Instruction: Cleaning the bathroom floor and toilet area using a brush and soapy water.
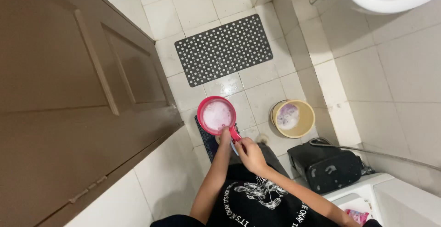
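head view: both hands' fingers clench the red dipper (216, 115) handle, bowl beyond them

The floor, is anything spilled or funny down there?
Nothing spilled stands out. The red dipper and the yellow bucket both sit upright with foamy water inside, and the tiles just look a little wet.

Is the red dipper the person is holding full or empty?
Full, or nearly: the red dipper holds pale, foamy liquid almost up to its rim. It is held level by its handle at the left hand, beside the right hand.
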